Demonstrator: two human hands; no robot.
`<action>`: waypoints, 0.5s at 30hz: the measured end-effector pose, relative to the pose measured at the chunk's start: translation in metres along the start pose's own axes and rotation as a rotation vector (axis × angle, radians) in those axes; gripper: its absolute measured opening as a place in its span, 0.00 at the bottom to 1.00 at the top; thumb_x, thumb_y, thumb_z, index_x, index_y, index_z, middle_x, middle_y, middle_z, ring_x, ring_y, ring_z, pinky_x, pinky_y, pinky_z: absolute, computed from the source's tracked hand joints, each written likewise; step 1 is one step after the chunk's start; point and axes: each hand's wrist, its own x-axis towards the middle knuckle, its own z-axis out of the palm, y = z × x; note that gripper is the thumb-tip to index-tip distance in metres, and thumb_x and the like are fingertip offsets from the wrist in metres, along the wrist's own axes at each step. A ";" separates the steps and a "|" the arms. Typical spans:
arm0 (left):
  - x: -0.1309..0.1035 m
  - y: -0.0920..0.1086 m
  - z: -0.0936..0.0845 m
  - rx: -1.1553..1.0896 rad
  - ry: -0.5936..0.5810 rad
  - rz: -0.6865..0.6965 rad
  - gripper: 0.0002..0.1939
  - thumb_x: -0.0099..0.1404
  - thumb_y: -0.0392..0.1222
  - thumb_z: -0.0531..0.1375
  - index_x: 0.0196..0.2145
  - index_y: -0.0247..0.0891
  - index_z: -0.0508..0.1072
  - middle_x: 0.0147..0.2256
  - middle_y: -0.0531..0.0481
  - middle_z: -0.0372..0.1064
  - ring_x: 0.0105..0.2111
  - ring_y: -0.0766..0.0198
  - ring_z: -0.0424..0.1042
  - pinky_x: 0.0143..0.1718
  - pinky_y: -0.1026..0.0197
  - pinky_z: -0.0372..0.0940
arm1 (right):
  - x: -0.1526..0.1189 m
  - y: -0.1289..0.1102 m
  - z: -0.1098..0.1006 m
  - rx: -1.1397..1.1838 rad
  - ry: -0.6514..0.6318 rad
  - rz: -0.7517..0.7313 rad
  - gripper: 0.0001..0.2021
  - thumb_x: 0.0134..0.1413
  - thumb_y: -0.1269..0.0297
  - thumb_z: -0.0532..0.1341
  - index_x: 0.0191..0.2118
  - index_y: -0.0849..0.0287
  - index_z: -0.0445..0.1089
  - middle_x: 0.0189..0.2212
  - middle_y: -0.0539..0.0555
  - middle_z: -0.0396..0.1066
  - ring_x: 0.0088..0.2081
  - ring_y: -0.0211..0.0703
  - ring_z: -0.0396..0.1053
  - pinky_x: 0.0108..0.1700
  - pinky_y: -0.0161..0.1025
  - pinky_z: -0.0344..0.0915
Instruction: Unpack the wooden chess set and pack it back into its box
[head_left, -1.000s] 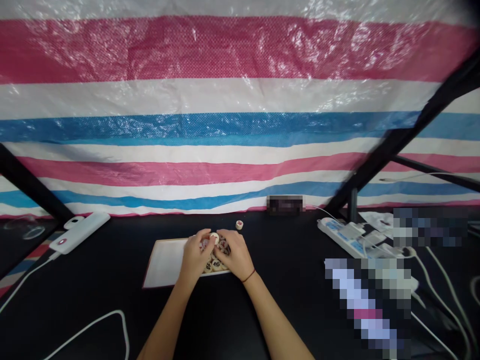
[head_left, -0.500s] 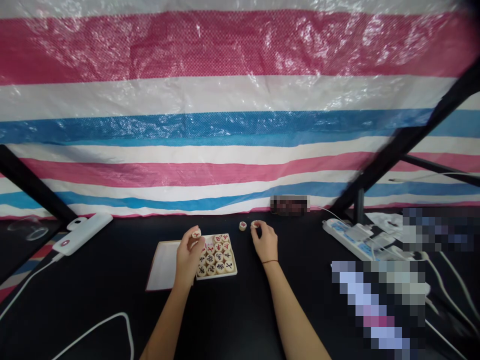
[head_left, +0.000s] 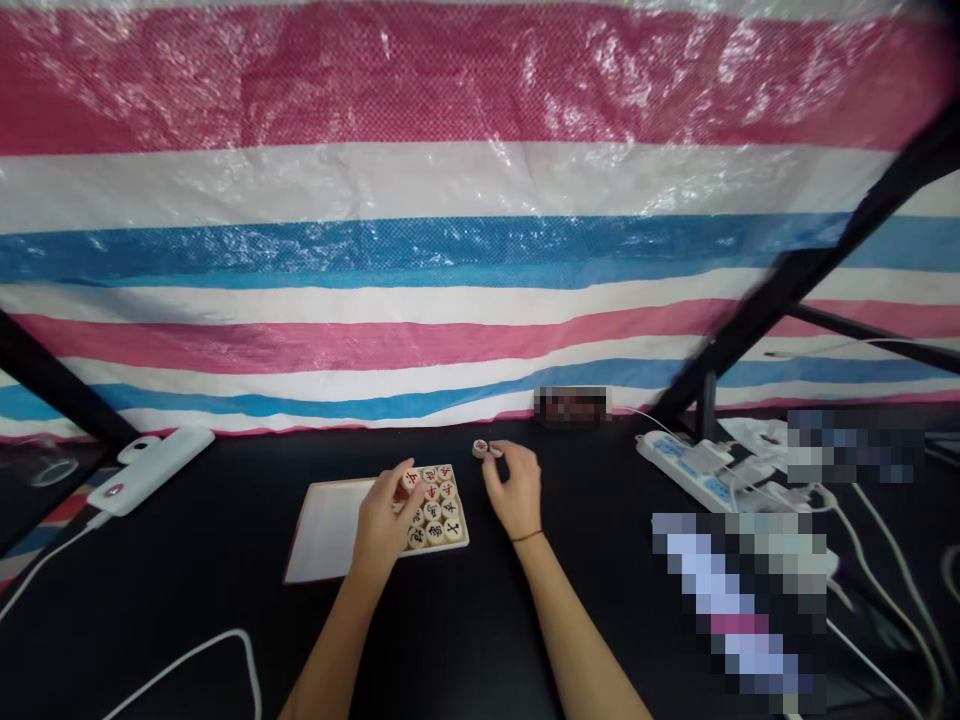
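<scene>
Currently a shallow, off-white rectangular box (head_left: 450,548) holds rows of round cream-coloured pieces (head_left: 433,510) painted with red or black characters, red toward the far side, black toward the near. At its far left part, a round cream piece with a red character (head_left: 412,478) sits between the thumb and fingertips of the left hand (head_left: 384,522), closed narrowly about it; whether it touches the box floor cannot be told. The step in hand looks like setting this piece beside its neighbours, which calls for a level, gentle release.

Beyond the box's far right corner, the right hand (head_left: 516,492) has thumb and forefinger nearly together on another cream piece (head_left: 496,452), mostly covered. Just beside that stands a loose cream piece with a red mark (head_left: 480,449). Lifting the covered one would call for a pinch clear of its neighbour.

The white-lined, dark-red-edged lid (head_left: 324,532) lies open to the left on the black tabletop (head_left: 450,640). Farther right is a white-and-blue power strip (head_left: 679,470); behind everything hangs striped plastic sheeting (head_left: 450,250).
</scene>
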 end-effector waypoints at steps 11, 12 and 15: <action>-0.008 -0.012 0.015 0.169 -0.112 0.253 0.24 0.61 0.32 0.54 0.55 0.44 0.67 0.43 0.48 0.74 0.42 0.59 0.73 0.44 0.58 0.69 | -0.023 -0.058 0.006 0.436 -0.395 -0.047 0.09 0.50 0.66 0.62 0.40 0.56 0.71 0.34 0.51 0.74 0.34 0.40 0.71 0.40 0.36 0.68; -0.008 -0.011 0.015 0.175 -0.117 0.274 0.23 0.62 0.34 0.54 0.55 0.44 0.66 0.44 0.47 0.73 0.42 0.59 0.73 0.44 0.57 0.69 | -0.021 -0.054 0.006 0.430 -0.382 -0.040 0.09 0.50 0.66 0.62 0.40 0.56 0.71 0.35 0.51 0.74 0.35 0.40 0.72 0.40 0.36 0.68; -0.006 -0.005 0.013 0.213 -0.092 0.329 0.21 0.66 0.40 0.54 0.56 0.42 0.65 0.43 0.45 0.73 0.43 0.57 0.72 0.46 0.55 0.68 | -0.009 -0.034 0.003 0.315 -0.228 -0.018 0.08 0.52 0.66 0.60 0.39 0.56 0.71 0.36 0.53 0.74 0.38 0.42 0.71 0.43 0.38 0.66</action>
